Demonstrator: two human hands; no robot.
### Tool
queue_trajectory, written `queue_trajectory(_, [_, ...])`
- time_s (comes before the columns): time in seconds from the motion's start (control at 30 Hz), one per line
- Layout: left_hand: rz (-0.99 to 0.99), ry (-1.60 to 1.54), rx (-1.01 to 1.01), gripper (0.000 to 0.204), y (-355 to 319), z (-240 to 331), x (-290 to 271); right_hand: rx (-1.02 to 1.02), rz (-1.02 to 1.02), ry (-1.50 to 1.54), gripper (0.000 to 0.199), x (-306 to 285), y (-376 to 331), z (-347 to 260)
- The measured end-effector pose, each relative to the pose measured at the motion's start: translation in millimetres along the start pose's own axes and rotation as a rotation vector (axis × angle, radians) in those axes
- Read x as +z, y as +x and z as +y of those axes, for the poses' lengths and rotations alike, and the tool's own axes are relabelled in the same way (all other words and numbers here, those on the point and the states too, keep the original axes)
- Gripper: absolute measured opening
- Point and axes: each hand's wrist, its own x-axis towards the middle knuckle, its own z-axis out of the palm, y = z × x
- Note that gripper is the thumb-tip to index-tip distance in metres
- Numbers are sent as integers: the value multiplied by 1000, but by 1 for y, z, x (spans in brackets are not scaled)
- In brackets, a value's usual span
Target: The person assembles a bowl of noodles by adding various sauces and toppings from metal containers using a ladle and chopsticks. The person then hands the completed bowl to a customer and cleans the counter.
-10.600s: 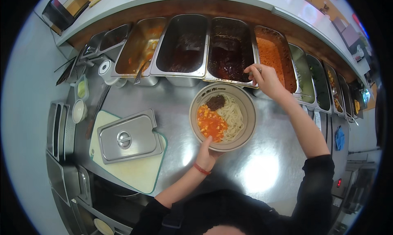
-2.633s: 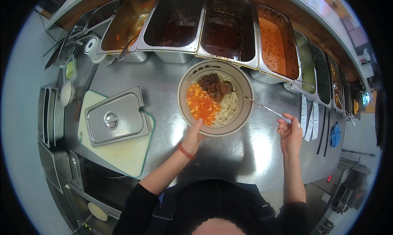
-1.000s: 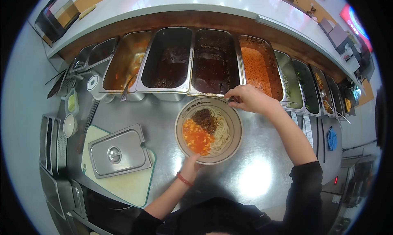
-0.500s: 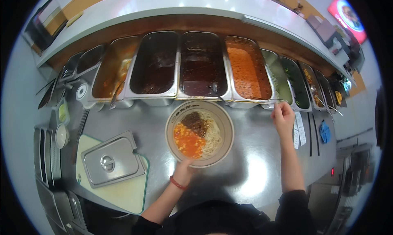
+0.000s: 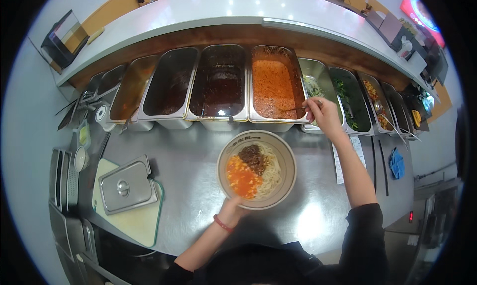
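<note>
My left hand [image 5: 233, 211] grips the near rim of a wide beige bowl [image 5: 291, 168], its fingers partly hidden beneath. The bowl holds pale noodles [image 5: 272, 175], dark brown minced topping [image 5: 253, 158] and red-orange sauce with yellow-white bits [image 5: 243, 179]. Beyond it, my right hand [image 5: 322, 113] is closed on the thin handle of a utensil [image 5: 297, 108]. The utensil's head is hidden in the orange sauce [image 5: 273, 86] of a deep metal pan [image 5: 304, 99]; its kind cannot be made out.
Beside that pan stand dark sauce pans [image 5: 218, 94] and pans of sliced vegetables [image 5: 313, 86] and greens [image 5: 348, 104]. A metal lid [image 5: 126, 188] lies on a cutting board [image 5: 144, 230] at left. Chopsticks [image 5: 382, 166], paper slips [image 5: 357, 148] and a blue cloth [image 5: 396, 163] lie at right.
The bowl and my left hand have shifted right, to below the orange sauce pan. My right hand has moved left over that pan's near edge, holding the handle. The whole view has turned slightly.
</note>
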Motion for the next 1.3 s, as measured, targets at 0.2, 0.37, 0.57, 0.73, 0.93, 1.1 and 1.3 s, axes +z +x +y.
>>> queue_trajectory(0.2, [31, -75, 66, 44, 28, -29, 54, -66, -39, 30, 14, -28, 35, -1])
queue_trajectory(0.37, [105, -98, 152, 45, 33, -39, 70, -380, -103, -227, 11, -19, 61, 20])
queue_trajectory(0.57, [123, -55, 119, 45, 29, -34, 70, -521, -304, -519, 14, -3, 75, 40])
queue_trajectory(0.73, [119, -55, 113, 44, 29, -33, 72, -545, -390, -510, 14, -15, 60, 30])
queue_trajectory(0.93, [134, -55, 103, 44, 29, -33, 72, -499, -372, -393, 11, -26, 43, 15])
queue_trajectory(1.1, [133, -75, 105, 43, 30, -34, 70, -298, -274, -240, 11, -28, 28, 19])
queue_trajectory(1.3, [110, -69, 98, 45, 32, -38, 65, 84, 2, 142, 24, -27, 22, 42])
